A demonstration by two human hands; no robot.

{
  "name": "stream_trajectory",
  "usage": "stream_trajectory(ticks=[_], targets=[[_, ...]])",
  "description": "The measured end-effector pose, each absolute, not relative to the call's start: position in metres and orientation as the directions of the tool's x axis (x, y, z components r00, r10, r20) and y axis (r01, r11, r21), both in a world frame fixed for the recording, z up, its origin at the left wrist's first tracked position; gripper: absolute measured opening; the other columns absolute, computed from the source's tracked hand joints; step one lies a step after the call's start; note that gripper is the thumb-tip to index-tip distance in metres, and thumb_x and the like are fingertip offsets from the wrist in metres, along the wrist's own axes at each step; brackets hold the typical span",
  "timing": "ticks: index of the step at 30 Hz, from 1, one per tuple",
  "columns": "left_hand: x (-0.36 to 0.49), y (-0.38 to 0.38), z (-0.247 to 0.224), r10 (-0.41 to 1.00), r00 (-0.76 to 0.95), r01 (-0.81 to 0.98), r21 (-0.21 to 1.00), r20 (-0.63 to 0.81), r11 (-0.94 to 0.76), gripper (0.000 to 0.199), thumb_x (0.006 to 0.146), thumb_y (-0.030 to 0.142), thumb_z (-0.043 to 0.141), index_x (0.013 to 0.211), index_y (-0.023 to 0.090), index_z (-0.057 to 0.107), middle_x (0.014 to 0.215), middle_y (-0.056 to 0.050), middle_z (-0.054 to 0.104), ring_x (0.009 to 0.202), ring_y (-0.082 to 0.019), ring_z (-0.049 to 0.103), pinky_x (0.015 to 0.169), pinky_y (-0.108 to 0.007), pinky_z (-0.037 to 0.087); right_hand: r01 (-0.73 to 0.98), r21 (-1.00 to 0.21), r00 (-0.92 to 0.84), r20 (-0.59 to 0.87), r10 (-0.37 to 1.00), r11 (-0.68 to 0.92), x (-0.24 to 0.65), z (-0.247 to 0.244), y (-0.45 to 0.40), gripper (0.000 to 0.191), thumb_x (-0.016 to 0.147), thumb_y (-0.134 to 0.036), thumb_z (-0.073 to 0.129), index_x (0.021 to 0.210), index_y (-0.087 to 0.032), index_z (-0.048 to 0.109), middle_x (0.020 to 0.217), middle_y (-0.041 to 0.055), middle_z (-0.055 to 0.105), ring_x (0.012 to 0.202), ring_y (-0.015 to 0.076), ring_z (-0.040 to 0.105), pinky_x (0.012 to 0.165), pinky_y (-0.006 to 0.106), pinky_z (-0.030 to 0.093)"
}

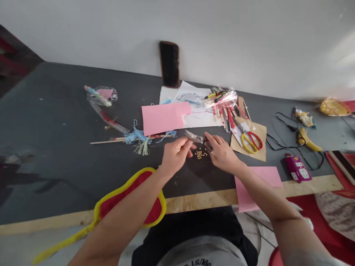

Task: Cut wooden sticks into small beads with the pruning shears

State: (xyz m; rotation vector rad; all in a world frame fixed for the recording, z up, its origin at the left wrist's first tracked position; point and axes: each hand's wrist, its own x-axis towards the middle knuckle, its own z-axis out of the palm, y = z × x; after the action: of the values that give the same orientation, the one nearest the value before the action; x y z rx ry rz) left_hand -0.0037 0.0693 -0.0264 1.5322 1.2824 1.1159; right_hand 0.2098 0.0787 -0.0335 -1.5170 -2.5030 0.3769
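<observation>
My right hand (222, 153) is wrapped round the dark handles of a pair of pruning shears (196, 137), whose curved metal blades point left. Close by the blades, the fingers of my left hand (176, 153) are pinched together; what they hold is too small or hidden to make out. On the dark tabletop below the shears lies a small heap of short tan cut pieces (200, 153). Just beyond my left hand is a pink sheet (163, 117) with a notched right edge, partly over white printed paper (191, 94). Blue tassels (135, 135) and thin sticks lie left of it.
Scissors (251, 140) with red and yellow handles rest on a brown envelope (262, 149). A phone (169, 64) leans on the wall. A red fan-shaped piece edged in yellow (130, 195) lies under my left forearm. At right are a purple box (298, 168) and a black cable (280, 147).
</observation>
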Motion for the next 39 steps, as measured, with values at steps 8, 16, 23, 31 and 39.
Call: stream_trajectory(ticks=[8,16,23,31,39], targets=[[-0.011,0.076,-0.021,0.960,0.268,-0.127,0.984,-0.087,0.124,0.030,0.088,0.044,0.065,0.083,0.015,0.069,0.058,-0.002,0.069,0.038,-0.009,0.056,0.043,-0.021,0.043,0.700,-0.573,-0.536,-0.027,0.844,0.426,0.215,-0.023,0.079,0.063,0.092,-0.026,0.052,0.153,-0.016,0.038,0.135,0.0181,0.060,0.126,0.0301,0.058,0.107,0.052,0.048],[-0.013,0.078,-0.015,0.859,0.462,-0.389,0.819,-0.222,0.421,0.030,0.079,0.042,0.075,0.077,0.012,0.072,0.051,-0.005,0.068,0.031,-0.010,0.050,0.035,-0.022,0.043,0.634,-0.751,-0.566,-0.286,0.773,0.187,0.219,0.008,0.070,0.062,0.093,-0.034,0.057,0.151,-0.016,0.042,0.135,0.0141,0.066,0.123,0.0281,0.064,0.104,0.047,0.051],[-0.009,0.077,-0.016,0.811,0.518,-0.363,0.787,-0.274,0.498,0.027,0.082,0.039,0.074,0.077,0.012,0.073,0.052,-0.005,0.070,0.032,-0.010,0.052,0.035,-0.020,0.044,0.668,-0.737,-0.525,-0.374,0.765,0.099,0.223,0.021,0.058,0.061,0.091,-0.032,0.060,0.147,-0.015,0.047,0.132,0.0124,0.068,0.114,0.0263,0.067,0.100,0.045,0.053],[-0.002,0.074,-0.017,0.768,0.547,-0.233,0.820,-0.333,0.522,0.026,0.088,0.037,0.069,0.080,0.012,0.072,0.050,-0.003,0.067,0.030,-0.009,0.051,0.034,-0.019,0.042,0.747,-0.654,-0.482,-0.410,0.774,0.119,0.226,0.020,0.050,0.054,0.090,-0.025,0.057,0.143,-0.017,0.051,0.129,0.0109,0.069,0.112,0.0249,0.068,0.099,0.043,0.053],[0.001,0.072,-0.025,0.785,0.522,-0.213,0.840,-0.335,0.500,0.029,0.089,0.042,0.069,0.083,0.014,0.071,0.054,-0.003,0.069,0.035,-0.009,0.053,0.037,-0.019,0.043,0.784,-0.605,-0.419,-0.353,0.837,0.137,0.223,0.016,0.042,0.038,0.095,-0.028,0.053,0.132,-0.019,0.058,0.112,0.0091,0.075,0.099,0.0240,0.072,0.089,0.039,0.055]])
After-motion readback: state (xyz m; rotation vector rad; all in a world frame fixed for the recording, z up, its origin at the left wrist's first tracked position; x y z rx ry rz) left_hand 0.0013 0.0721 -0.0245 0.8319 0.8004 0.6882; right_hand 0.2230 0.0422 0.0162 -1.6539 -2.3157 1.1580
